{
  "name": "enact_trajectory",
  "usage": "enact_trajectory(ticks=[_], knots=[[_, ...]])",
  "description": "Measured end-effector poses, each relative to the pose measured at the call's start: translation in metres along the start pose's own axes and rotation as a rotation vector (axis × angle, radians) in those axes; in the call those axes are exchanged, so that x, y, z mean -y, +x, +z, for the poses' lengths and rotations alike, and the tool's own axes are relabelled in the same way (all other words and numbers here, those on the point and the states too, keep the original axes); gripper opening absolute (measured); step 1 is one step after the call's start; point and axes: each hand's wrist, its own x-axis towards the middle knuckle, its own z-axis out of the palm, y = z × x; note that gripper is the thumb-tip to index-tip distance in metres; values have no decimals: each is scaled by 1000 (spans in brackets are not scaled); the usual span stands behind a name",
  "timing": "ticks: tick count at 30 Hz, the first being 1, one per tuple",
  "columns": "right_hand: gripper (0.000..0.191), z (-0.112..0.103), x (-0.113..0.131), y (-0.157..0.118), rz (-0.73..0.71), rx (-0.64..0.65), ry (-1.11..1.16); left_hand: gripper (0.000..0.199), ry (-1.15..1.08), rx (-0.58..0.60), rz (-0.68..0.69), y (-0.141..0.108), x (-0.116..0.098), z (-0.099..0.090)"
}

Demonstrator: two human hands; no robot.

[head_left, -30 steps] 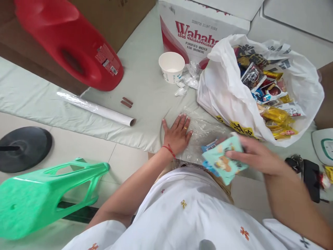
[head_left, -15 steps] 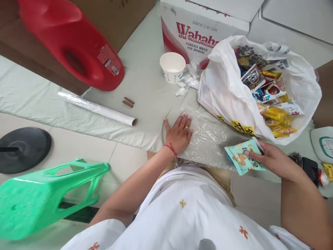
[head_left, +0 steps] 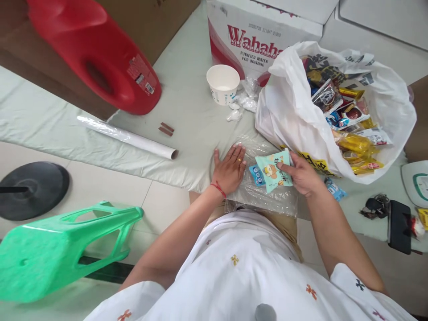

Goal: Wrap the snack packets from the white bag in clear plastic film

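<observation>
One mint packet (head_left: 274, 173) in right hand (head_left: 303, 175) — left hand (head_left: 229, 171) nearby.

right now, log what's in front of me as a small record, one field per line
Left hand: palm down, fingers spread, on the clear plastic
Right hand: holding a mint-green packet
Blue packet: partly hidden by the mint-green one; can't tell whether held
Second blue packet: on the table, below the bag
White bag: open, with wrapped snacks inside
White cup: upright, in front of the Wahaha carton
White roll: lying near the table edge
Green stool: on its side
</observation>
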Motion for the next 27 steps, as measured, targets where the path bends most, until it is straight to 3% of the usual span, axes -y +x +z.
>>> enact_trajectory(ticks=[4, 7, 10, 14, 18, 20, 23, 25, 27], knots=[[54, 10, -10, 2, -3, -55, -5, 60, -26, -10, -12, 0, 0, -1], [40, 20, -23, 1, -146, -152, -383, 59, -10, -15, 3, -1, -1, 0], [35, 11, -24, -6, -296, -226, -663, 59, 19, -26, 27, -1, -1, 2], [36, -28, 1, -26, -269, -28, -497, 60, 45, -41, 38, -2, 0, 5], [39, -50, 44, -31, -325, 146, -704, 59, 53, -57, 58, -2, 1, 6], [36, -42, 63, -19, -442, 277, -878, 58, 52, -63, 55, -2, 1, 6], [34, -12, 72, 15, -592, 465, -1110, 57, 49, -65, 54, -2, 0, 6], [31, 10, 66, 38, -576, 513, -1298, 57, 51, -69, 59, -2, 0, 7], [26, 29, 55, 53, -501, 465, -1522, 57, 57, -75, 64, -2, 0, 8]])
